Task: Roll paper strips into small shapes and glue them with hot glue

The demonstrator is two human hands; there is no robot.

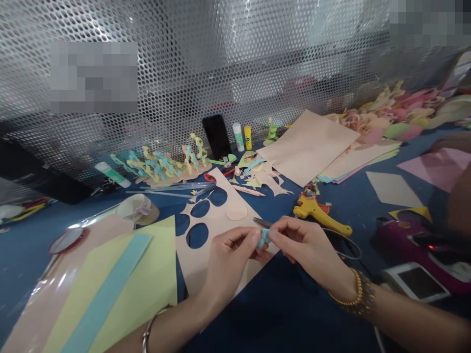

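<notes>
My left hand (230,255) and my right hand (314,250) meet over a pale peach sheet with round holes cut in it (221,211). Between their fingertips is a small folded piece of light blue paper (263,238), pinched from both sides. Fingers partly cover it, so its full shape is hidden. A dark pointed blade (262,223) shows just beyond my right fingers; whatever it belongs to is hidden behind that hand. On the peach sheet lies a loose cut-out disc (236,211).
A yellow glue gun (320,215) lies right of my hands. Paper scraps (270,176), glue sticks (238,137) and a propped phone (217,136) stand farther back. Twisted paper strips on a base (158,164) are back left. Yellow-green paper (154,289) bears a blue strip (110,289).
</notes>
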